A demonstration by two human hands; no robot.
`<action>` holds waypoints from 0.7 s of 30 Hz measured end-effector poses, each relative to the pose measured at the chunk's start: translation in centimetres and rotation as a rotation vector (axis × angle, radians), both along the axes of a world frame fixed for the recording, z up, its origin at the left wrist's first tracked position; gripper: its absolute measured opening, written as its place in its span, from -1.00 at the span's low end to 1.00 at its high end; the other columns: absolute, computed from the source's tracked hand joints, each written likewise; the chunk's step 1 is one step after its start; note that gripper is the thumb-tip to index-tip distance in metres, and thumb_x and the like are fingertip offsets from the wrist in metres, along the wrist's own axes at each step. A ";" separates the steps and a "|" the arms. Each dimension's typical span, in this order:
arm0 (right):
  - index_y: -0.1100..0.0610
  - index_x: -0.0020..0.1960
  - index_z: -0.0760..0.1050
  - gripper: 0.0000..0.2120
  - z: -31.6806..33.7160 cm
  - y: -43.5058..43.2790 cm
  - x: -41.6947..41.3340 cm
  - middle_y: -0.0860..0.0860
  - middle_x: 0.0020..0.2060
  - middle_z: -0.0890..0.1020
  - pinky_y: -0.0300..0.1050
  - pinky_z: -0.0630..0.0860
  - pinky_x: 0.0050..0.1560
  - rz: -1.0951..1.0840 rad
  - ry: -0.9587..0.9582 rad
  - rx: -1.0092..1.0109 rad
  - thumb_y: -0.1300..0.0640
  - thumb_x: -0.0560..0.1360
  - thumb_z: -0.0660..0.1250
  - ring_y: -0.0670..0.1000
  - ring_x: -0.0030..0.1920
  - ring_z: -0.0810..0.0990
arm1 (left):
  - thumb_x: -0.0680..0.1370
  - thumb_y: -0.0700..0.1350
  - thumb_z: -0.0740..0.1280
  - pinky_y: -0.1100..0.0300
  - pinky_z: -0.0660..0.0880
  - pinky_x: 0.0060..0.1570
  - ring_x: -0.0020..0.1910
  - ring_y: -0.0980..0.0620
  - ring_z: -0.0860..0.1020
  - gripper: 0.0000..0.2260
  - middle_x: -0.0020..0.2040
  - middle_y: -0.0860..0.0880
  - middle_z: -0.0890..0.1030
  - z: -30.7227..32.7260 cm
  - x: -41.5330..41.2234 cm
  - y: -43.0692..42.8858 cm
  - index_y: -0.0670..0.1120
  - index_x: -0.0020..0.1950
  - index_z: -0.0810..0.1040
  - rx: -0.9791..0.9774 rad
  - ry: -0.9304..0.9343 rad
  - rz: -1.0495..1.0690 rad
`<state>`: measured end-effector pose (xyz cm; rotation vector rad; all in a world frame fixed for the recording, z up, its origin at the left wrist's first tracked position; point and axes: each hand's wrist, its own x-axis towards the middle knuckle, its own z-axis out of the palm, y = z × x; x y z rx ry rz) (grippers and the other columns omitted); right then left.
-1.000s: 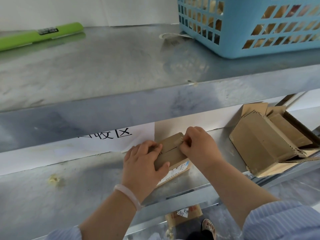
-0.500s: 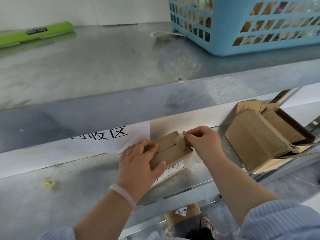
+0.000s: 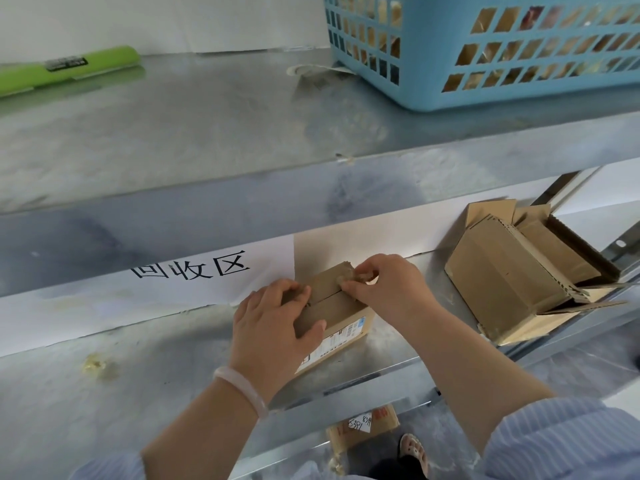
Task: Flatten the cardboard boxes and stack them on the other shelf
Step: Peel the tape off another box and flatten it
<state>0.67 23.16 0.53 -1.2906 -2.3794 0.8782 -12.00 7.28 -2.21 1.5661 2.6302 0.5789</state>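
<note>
The right hand (image 3: 388,289) pinches a curled end of brown tape (image 3: 346,277) between thumb and forefinger, at the far top edge of a small box (image 3: 341,315), right where the seam between its two top flaps ends. The left hand (image 3: 273,327) grasps the same box from the near left, its fingers curled over the top flap and its thumb pressed flat against the nearer flap. A pale bracelet (image 3: 242,386) circles the left wrist, and a blue striped sleeve (image 3: 561,441) covers the right upper arm. The small box stands on the lower shelf (image 3: 104,393), a bare metal surface, near its front edge, with a printed label on the side that faces the person. To the right on the same shelf, apart from the small box, a big box (image 3: 502,271) lies on its side with its flaps hanging open and more cardboard tucked inside it. A paper sign (image 3: 190,268) with black characters lies along the back of this shelf, behind the left hand. The upper shelf (image 3: 173,133) carries a blue basket (image 3: 485,84) at the right and a green stick (image 3: 69,67) at the far left. Below, on the floor, lies another box (image 3: 384,419) with a handwritten slip, beside a sandal (image 3: 412,448).
</note>
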 end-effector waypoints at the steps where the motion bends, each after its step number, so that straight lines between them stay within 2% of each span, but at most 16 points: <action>1: -0.06 -0.01 0.56 -0.73 0.0 0.0 -0.1 -0.13 -0.09 0.53 -0.32 0.35 -0.23 0.022 -0.050 0.004 -0.16 0.37 0.45 -0.12 -0.11 0.50 | 0.41 0.31 0.13 0.12 0.21 0.35 0.25 0.10 0.36 -0.43 0.26 0.19 0.40 0.1 0.0 0.1 0.14 0.35 0.48 -0.007 0.007 0.001; 5: -0.02 -0.03 0.51 -0.81 0.1 -0.3 -0.9 -0.03 -0.03 0.47 -0.12 0.45 -0.05 0.082 -0.194 0.064 -0.08 0.43 0.41 0.03 0.00 0.50 | 0.39 0.38 0.09 0.07 0.27 0.31 0.20 0.06 0.39 -0.39 0.18 0.15 0.38 0.7 0.2 1.1 0.16 0.37 0.42 -0.052 -0.001 -0.004; 9: 0.04 -0.05 0.48 -0.87 0.0 -0.3 -1.1 -0.01 -0.09 0.46 -0.10 0.43 -0.11 0.102 -0.217 0.137 0.00 0.48 0.34 0.09 -0.03 0.51 | 0.41 0.44 0.02 0.05 0.22 0.33 0.18 0.00 0.38 -0.36 0.22 0.08 0.30 0.3 1.0 1.5 0.22 0.42 0.33 -0.102 0.065 0.022; 13: 0.03 -0.18 0.43 -0.83 0.1 0.9 -0.1 -0.06 -0.24 0.53 -0.12 0.42 -0.25 0.025 -0.083 0.057 -0.02 0.48 0.36 0.00 -0.19 0.51 | 0.41 0.45 0.01 0.07 0.22 0.32 0.20 0.02 0.38 -0.36 0.23 0.08 0.28 0.0 0.6 1.3 0.23 0.42 0.32 -0.108 0.075 0.015; 16: 0.05 -0.24 0.40 -0.84 -0.1 1.8 0.9 -0.05 -0.28 0.58 -0.11 0.48 -0.27 -0.120 0.061 -0.046 0.11 0.46 0.36 0.01 -0.22 0.57 | 0.42 0.44 0.03 0.07 0.24 0.31 0.19 0.03 0.38 -0.37 0.22 0.09 0.29 0.0 0.7 1.3 0.23 0.41 0.35 -0.092 0.082 0.011; 18: 0.05 -0.26 0.37 -0.81 -0.2 2.1 1.4 -0.07 -0.29 0.55 -0.11 0.48 -0.28 -0.118 0.053 0.044 0.18 0.47 0.34 -0.06 -0.25 0.55 | 0.43 0.44 0.05 0.07 0.24 0.30 0.19 0.03 0.39 -0.39 0.21 0.08 0.30 -0.1 0.8 1.3 0.22 0.41 0.36 -0.081 0.090 0.009; 19: 0.05 -0.28 0.36 -0.79 -0.3 2.1 1.6 -0.13 -0.29 0.50 -0.14 0.45 -0.31 -0.079 0.040 0.116 0.21 0.48 0.33 -0.15 -0.27 0.50 | 0.43 0.43 0.06 0.07 0.23 0.30 0.19 0.03 0.39 -0.39 0.21 0.08 0.30 -0.1 0.9 1.2 0.22 0.41 0.36 -0.079 0.091 0.010; 21: 0.05 -0.27 0.39 -0.80 -0.5 1.7 1.8 -0.18 -0.24 0.45 -0.19 0.42 -0.29 0.022 0.022 0.225 0.24 0.48 0.31 -0.19 -0.27 0.45 | 0.42 0.44 0.04 0.09 0.22 0.30 0.19 0.04 0.39 -0.38 0.22 0.09 0.29 -0.1 0.8 1.2 0.23 0.42 0.35 -0.088 0.094 0.011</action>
